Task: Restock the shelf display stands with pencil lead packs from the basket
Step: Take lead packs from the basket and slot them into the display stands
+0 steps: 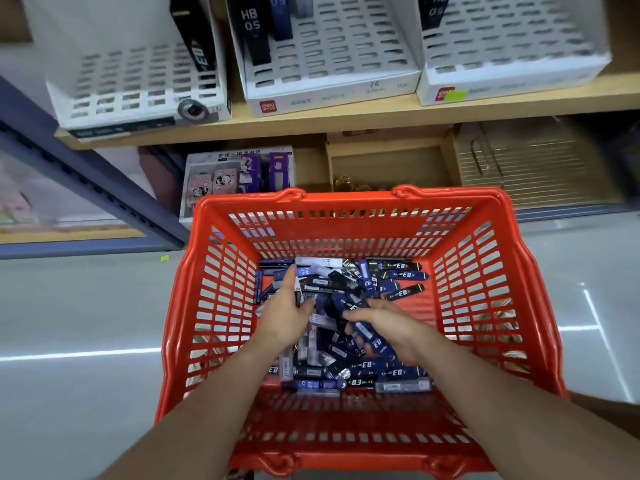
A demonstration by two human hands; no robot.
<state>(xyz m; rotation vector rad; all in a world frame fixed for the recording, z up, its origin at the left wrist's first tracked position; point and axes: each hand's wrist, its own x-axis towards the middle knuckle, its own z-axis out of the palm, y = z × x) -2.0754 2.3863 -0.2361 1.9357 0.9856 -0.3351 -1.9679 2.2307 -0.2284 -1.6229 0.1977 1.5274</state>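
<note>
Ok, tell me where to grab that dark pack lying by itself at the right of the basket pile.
Pinch the dark pack across its long edges near the middle, coming straight down with the right hand. It lies flat and slanted on the bare floor of the basket, so both edges look free.

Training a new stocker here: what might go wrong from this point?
1. The lead packs lie mixed in the basket, blue, black and clear, so a wrong kind may reach a display stand.
2. The right hand curls round loose packs; some might slip when lifted.
</note>
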